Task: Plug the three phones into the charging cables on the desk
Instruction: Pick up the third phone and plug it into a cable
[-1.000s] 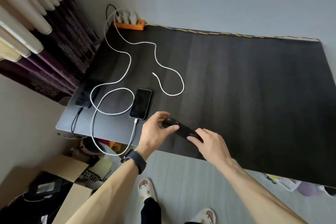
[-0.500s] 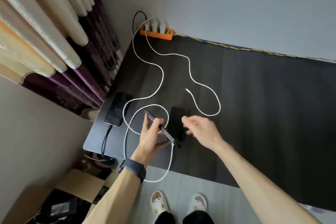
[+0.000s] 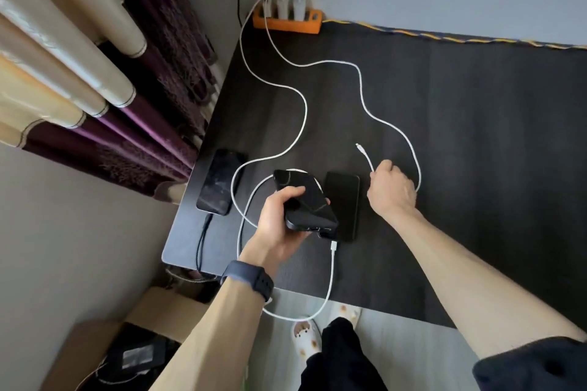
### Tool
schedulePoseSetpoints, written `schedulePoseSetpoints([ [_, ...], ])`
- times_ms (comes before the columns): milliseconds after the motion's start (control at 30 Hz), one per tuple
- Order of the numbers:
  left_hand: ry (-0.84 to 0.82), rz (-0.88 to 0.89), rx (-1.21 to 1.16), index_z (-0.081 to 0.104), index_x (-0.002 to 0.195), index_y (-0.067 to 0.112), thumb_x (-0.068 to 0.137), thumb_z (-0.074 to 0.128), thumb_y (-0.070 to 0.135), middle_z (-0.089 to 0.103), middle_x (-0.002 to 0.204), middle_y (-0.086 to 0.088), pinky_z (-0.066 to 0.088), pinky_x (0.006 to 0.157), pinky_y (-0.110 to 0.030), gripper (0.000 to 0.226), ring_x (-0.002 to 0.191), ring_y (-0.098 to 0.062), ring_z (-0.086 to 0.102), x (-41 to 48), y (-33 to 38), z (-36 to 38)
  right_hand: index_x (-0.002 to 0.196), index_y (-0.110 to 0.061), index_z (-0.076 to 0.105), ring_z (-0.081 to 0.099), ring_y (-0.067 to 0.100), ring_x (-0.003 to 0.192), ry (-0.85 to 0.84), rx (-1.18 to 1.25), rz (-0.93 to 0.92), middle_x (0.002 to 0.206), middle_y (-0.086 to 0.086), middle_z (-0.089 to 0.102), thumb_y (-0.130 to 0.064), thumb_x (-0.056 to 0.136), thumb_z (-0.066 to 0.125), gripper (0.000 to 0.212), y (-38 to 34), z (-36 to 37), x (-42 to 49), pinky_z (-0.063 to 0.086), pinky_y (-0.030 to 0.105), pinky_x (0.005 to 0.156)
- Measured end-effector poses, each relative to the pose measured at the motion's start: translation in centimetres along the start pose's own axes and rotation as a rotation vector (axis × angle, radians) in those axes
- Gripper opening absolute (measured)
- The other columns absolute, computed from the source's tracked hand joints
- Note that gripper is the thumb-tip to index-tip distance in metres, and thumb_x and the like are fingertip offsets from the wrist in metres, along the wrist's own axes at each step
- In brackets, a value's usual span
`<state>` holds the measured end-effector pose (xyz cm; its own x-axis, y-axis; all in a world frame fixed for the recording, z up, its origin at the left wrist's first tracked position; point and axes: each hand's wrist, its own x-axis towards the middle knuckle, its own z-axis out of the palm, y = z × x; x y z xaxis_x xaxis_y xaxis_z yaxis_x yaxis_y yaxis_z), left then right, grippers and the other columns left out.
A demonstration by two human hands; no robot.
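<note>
My left hand (image 3: 279,219) grips a black phone (image 3: 306,198) held above the dark desk (image 3: 460,136), its port end towards me. My right hand (image 3: 392,189) pinches a loose white cable (image 3: 362,86) a short way behind its free plug (image 3: 359,147). Two other black phones lie flat. The one at the desk's left edge (image 3: 219,182) has a black cable (image 3: 201,241) in it. The middle one (image 3: 344,203) has a white cable (image 3: 332,267) in its near end.
An orange power strip (image 3: 287,22) with three white chargers sits at the desk's far left corner. Curtains (image 3: 95,73) hang to the left. A cardboard box (image 3: 127,343) stands on the floor below the desk's front edge.
My left hand has turned the held phone flatter, with its port end towards me. My right hand moved right from the phones and closed on the loose white cable near its plug.
</note>
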<state>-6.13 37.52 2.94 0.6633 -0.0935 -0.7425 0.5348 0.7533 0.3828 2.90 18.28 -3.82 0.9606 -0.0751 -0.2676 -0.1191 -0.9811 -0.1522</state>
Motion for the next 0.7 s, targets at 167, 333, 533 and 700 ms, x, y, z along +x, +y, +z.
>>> schedulePoseSetpoints([
  [167, 0.037, -0.013, -0.044, 0.053, 0.132, -0.014, 0.088, 0.047, -0.002, 0.061, 0.129, -0.034, 0.063, 0.079, -0.041, 0.045, 0.108, -0.039, 0.067, -0.3, -1.1, 1.0, 0.119, -0.002, 0.05, 0.056, 0.034, 0.105, -0.116, 0.351, 0.091, 0.124, 0.018, 0.054, -0.002, 0.096, 0.05, 0.023, 2.2, -2.0, -3.0, 0.043, 0.037, 0.085],
  [333, 0.091, -0.003, -0.039, 0.057, 0.126, -0.01, 0.092, 0.055, 0.0, 0.067, 0.122, -0.029, 0.061, 0.085, -0.043, 0.036, 0.115, -0.041, 0.066, -0.9, -2.7, 3.6, 0.124, -0.019, 0.054, 0.054, 0.019, 0.098, -0.066, 0.667, 0.135, 0.117, 0.003, 0.058, -0.023, 0.103, 0.044, 0.023, 5.5, -6.6, -9.8, 0.041, 0.03, 0.084],
  [533, 0.122, 0.006, 0.001, 0.064, 0.11, 0.002, 0.095, 0.057, 0.002, 0.074, 0.097, -0.014, 0.061, 0.068, -0.037, 0.017, 0.087, -0.027, 0.072, -2.5, -6.0, 9.4, 0.103, -0.034, 0.069, 0.058, 0.015, 0.08, 0.046, 0.785, 0.143, 0.08, 0.0, 0.06, -0.042, 0.101, 0.044, 0.026, 9.8, -10.4, -18.4, 0.044, 0.029, 0.072],
  [700, 0.049, -0.072, 0.134, 0.066, 0.094, 0.011, 0.098, 0.056, 0.011, 0.076, 0.072, -0.001, 0.052, 0.064, -0.026, 0.011, 0.065, -0.012, 0.068, -3.8, -10.3, 14.1, 0.096, -0.04, 0.071, 0.054, 0.008, 0.068, 0.041, 0.857, 0.197, 0.069, -0.008, 0.056, -0.041, 0.101, 0.047, 0.024, 13.0, -12.4, -21.8, 0.042, 0.018, 0.064],
])
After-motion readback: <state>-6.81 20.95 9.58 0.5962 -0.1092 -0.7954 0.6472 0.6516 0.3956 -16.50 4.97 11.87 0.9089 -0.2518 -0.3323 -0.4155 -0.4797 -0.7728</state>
